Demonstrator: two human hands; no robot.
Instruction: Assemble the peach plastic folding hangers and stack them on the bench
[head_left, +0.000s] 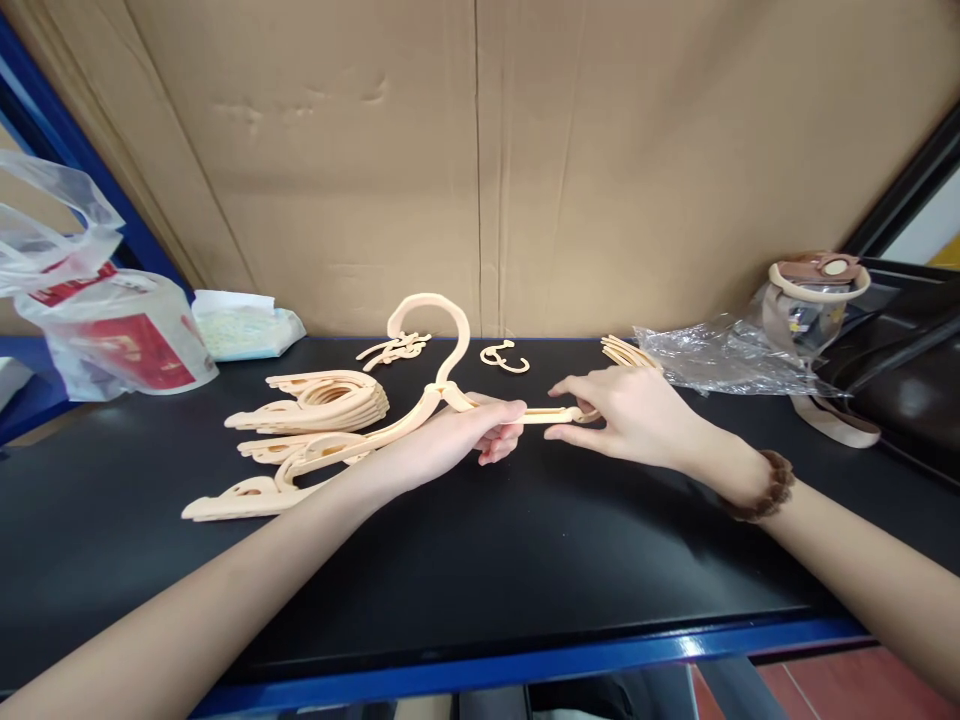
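A peach plastic clothes hanger point(427, 400) with an upright hook is held over the black tabletop point(480, 540). My left hand point(469, 435) is closed around its middle, just right of the hook's base. My right hand point(626, 415) pinches the hanger's right arm between thumb and fingers. A stack of peach hanger arms point(330, 395) lies to the left, with more arms point(262, 480) spread in front of it. Small loose hooks point(504, 360) and other small peach parts point(394, 350) lie behind the hands.
Further peach pieces point(626, 352) lie beside crumpled clear plastic point(720, 360) at the right. A bottle with a brown lid point(814, 300) and a dark bag point(907, 370) stand far right. A plastic bag with red print point(112, 340) and a tissue pack point(244, 325) sit left. Cardboard point(480, 150) forms the back wall.
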